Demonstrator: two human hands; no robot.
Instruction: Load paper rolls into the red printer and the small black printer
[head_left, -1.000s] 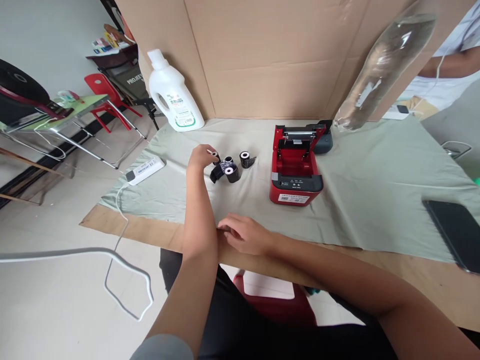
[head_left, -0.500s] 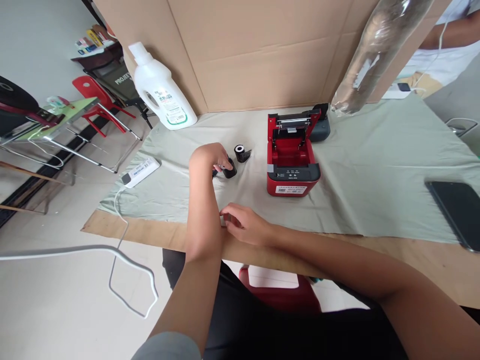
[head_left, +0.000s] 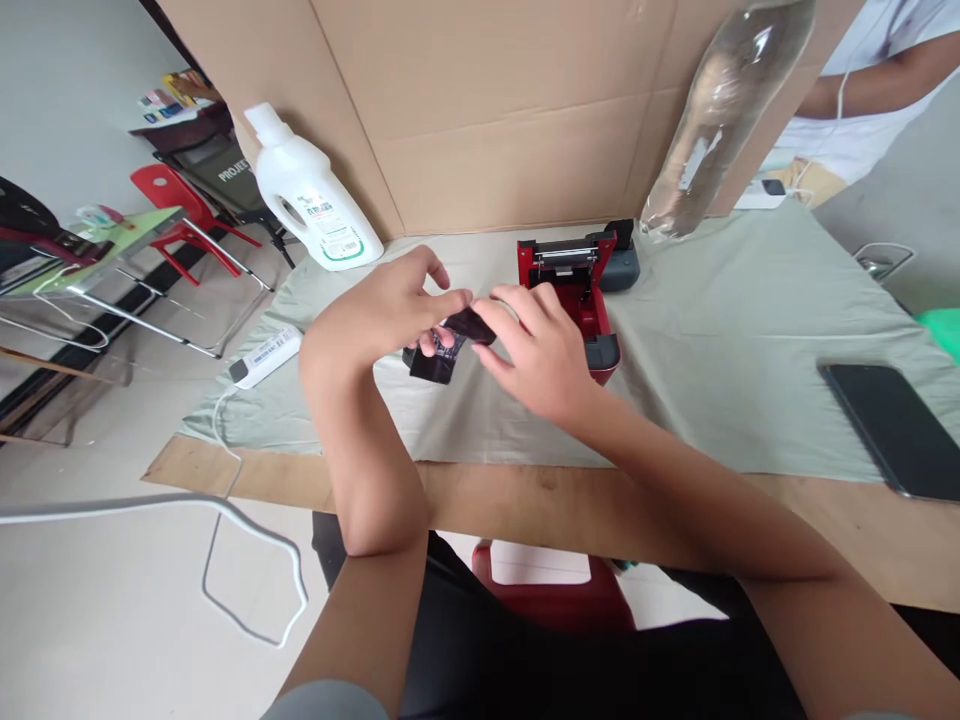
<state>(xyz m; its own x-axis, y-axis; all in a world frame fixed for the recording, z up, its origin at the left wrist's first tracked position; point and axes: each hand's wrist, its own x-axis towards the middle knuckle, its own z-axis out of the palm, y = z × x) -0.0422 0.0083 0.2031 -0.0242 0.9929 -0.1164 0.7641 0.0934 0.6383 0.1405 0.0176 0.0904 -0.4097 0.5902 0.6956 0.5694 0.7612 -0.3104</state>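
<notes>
My left hand (head_left: 401, 305) and my right hand (head_left: 536, 350) meet above the cloth, both gripping a black ribbon roll (head_left: 472, 326) between their fingertips. A loose stretch of shiny black film (head_left: 431, 366) hangs below my left fingers. Just behind my right hand stands a red and black label printer (head_left: 602, 352) with its lid (head_left: 566, 255) raised. My right hand covers part of the printer's front. Whatever lies on the cloth under both hands is largely hidden.
A white detergent bottle (head_left: 315, 200) stands at the back left, near a power strip (head_left: 266, 357). Cardboard (head_left: 487, 110) walls the back. A dark device (head_left: 621, 268) sits behind the printer, a wrapped roll (head_left: 697, 150) beside it. A phone (head_left: 900, 425) lies right; a person's arm (head_left: 885, 90) shows beyond.
My left hand has lifted the black ribbon roll off the cloth. My right hand has moved up and forward from the table edge to take hold of it too. The view has shifted slightly.
</notes>
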